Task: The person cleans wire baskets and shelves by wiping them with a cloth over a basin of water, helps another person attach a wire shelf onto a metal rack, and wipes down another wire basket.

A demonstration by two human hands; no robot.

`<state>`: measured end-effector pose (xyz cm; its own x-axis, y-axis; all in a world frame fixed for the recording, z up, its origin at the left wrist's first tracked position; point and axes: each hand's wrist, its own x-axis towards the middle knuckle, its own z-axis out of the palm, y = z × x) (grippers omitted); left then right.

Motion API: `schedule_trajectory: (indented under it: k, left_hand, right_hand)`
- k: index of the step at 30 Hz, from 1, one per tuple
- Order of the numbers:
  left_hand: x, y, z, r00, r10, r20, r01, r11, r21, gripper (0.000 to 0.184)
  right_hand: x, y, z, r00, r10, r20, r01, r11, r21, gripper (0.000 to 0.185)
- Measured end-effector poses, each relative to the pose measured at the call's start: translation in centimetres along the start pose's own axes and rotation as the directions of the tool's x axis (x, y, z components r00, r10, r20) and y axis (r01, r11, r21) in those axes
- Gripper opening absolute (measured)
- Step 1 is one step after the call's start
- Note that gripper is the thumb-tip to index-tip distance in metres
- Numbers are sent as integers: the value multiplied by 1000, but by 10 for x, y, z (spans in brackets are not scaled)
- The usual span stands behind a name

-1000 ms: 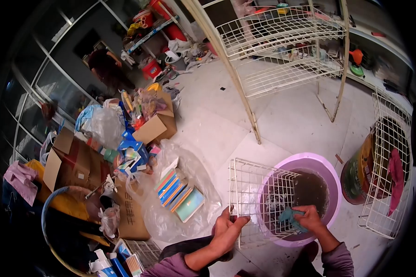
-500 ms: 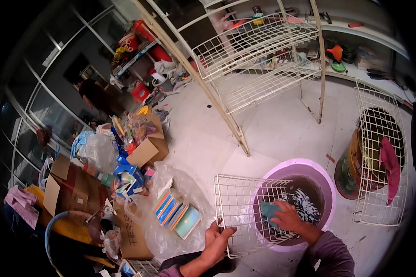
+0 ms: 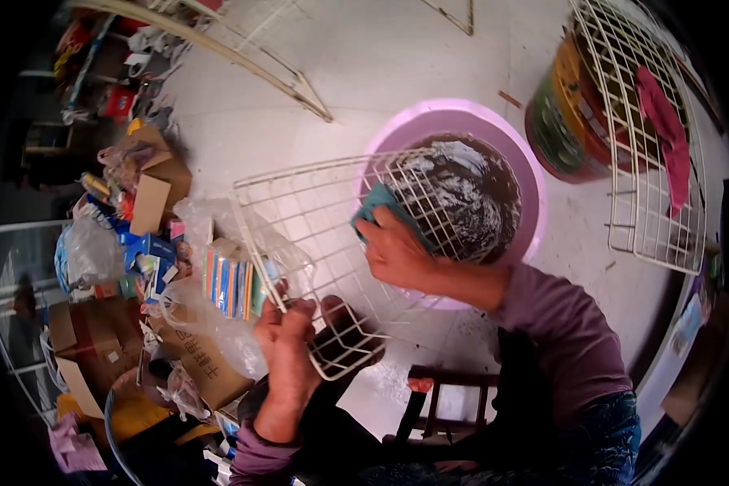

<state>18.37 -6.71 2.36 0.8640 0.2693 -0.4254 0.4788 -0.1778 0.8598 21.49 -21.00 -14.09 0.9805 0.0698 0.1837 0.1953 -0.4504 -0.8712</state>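
Note:
A white wire rack (image 3: pixel 316 211) slants over the left side of a purple basin (image 3: pixel 533 162), its far end above dark, sudsy water (image 3: pixel 482 194). My left hand (image 3: pixel 287 344) is closed round the rack's near left edge. A teal cloth (image 3: pixel 387 202) is bunched in my right hand (image 3: pixel 397 247), which presses it against the wires near the basin's left rim.
At left lie cardboard boxes (image 3: pixel 158 182), plastic bags and a stack of colourful booklets (image 3: pixel 231 279). Right of the basin, another wire rack (image 3: pixel 624 121) with a red cloth (image 3: pixel 664 134) leans over a colourful bucket (image 3: pixel 567 113). A small stool (image 3: pixel 454 377) stands below.
The view has tilted down and turned. The right hand with the teal cloth has moved from over the basin to the rack's middle, and the rack is raised nearer to the camera.

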Motion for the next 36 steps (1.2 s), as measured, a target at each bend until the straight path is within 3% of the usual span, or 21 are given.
schedule_trajectory:
  k: [1, 3, 4, 8, 10, 11, 13, 14, 16, 17, 18, 19, 20, 22, 24, 26, 28, 31, 32, 34, 36]
  left_hand:
    - [2, -4, -4, 1000, 12, 8, -12, 1000, -4, 51]
    - [1, -3, -3, 999, 27, 30, -27, 999, -18, 53]
    - [4, -5, -6, 999, 19, 31, -18, 1000, -25, 53]
    - [8, -9, -8, 1000, 13, -2, -13, 1000, 4, 52]
    - [7, -10, -6, 1000, 8, -11, -8, 1000, 0, 52]
    - [7, -10, -6, 1000, 6, -16, -6, 1000, 0, 51]
    - [7, -10, -7, 1000, 8, -22, -8, 1000, -1, 51]
    - [8, -10, -9, 1000, 7, -2, -7, 1000, -4, 50]
    - [10, -11, -10, 1000, 12, 10, -12, 1000, -18, 50]
    - [10, -11, -11, 1000, 15, 25, -14, 1000, -19, 50]
    - [9, -12, -11, 999, 16, 40, -16, 1000, -21, 50]
    - [9, -11, -11, 999, 13, 40, -12, 1000, -18, 50]
    - [8, -11, -10, 999, 14, 33, -13, 1000, -16, 50]
    - [7, -11, -10, 999, 16, 51, -15, 1000, -18, 51]
    - [5, -10, -9, 999, 16, 50, -16, 1000, -11, 51]
    - [4, -7, -7, 999, 24, 48, -23, 1000, -10, 52]
    - [2, -5, -4, 999, 20, 45, -20, 1000, -9, 51]
    - [3, -4, -3, 1000, 15, 20, -15, 1000, 15, 50]
    - [4, -5, -4, 1000, -1, 13, 1, 1000, 14, 50]
    - [6, -11, -8, 999, 39, 18, -39, 999, -3, 50]
    - [8, -12, -11, 999, 26, 33, -26, 1000, 6, 53]
  right_hand:
    - [6, 6, 3, 1000, 24, -2, -24, 1000, -1, 46]
    - [17, 28, 6, 969, -195, -154, 182, 979, -90, 47]
    - [20, 39, 4, 971, -180, -156, 168, 982, -92, 47]
    - [29, 85, 0, 981, -196, -7, 184, 933, -310, 53]
    - [27, 107, -2, 990, 133, -44, -139, 905, -403, 56]
    - [23, 125, -3, 990, 137, -43, -142, 904, -403, 56]
    - [12, 161, -1, 956, 293, -18, -288, 922, -258, 59]
    - [7, 166, 0, 957, 291, -22, -286, 923, -258, 59]
    - [0, 172, 4, 848, 523, -89, -527, 811, -253, 54]
    - [-2, 163, 0, 852, 516, -84, -520, 816, -253, 54]
    - [-5, 155, -6, 785, 618, -54, -609, 785, 114, 49]
    - [-7, 140, -16, 716, 698, 23, -627, 628, 461, 45]
    - [-7, 113, -27, 718, 695, 28, -626, 628, 463, 45]
    - [1, 53, -42, 772, 633, 53, -460, 500, 734, 41]
    - [18, 30, -27, 917, 222, -333, -68, 907, 416, 42]
    - [41, -2, -16, 917, -44, -396, 184, 929, 321, 42]
    - [62, -17, -5, 935, -218, -280, 298, 912, 283, 40]
    - [79, 13, 19, 922, -294, -252, 318, 946, 57, 36]
    - [81, 28, 24, 928, -287, -238, 310, 949, 64, 36]
    - [68, 59, 24, 889, -422, -176, 406, 906, -119, 33]
    - [48, 74, -2, 895, -402, -191, 377, 913, -153, 34]
